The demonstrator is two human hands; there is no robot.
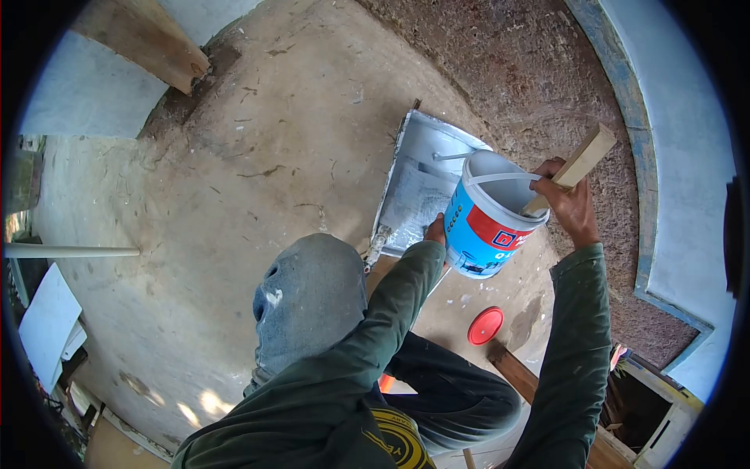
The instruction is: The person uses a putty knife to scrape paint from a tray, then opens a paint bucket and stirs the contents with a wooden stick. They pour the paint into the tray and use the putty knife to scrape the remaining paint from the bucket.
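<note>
My right hand (574, 207) is wrapped round a flat wooden stick (587, 156), whose lower end reaches into a paint bucket (488, 234). The bucket is white inside, with a blue and red label, and is tilted; its white handle (500, 178) lies across the opening. My left hand (436, 230) grips the bucket's left side, its fingers partly hidden. Beside and partly under the bucket lies a paint tray (402, 184) smeared with white paint. How much paint the bucket holds is hidden from me.
A round red lid (485, 325) lies on the concrete floor (258, 156), close to a wooden plank (514, 371). A pale blue wall (683, 148) runs along the right. At upper left stands a wooden post (148, 43). White sheets (51, 324) lean at the left.
</note>
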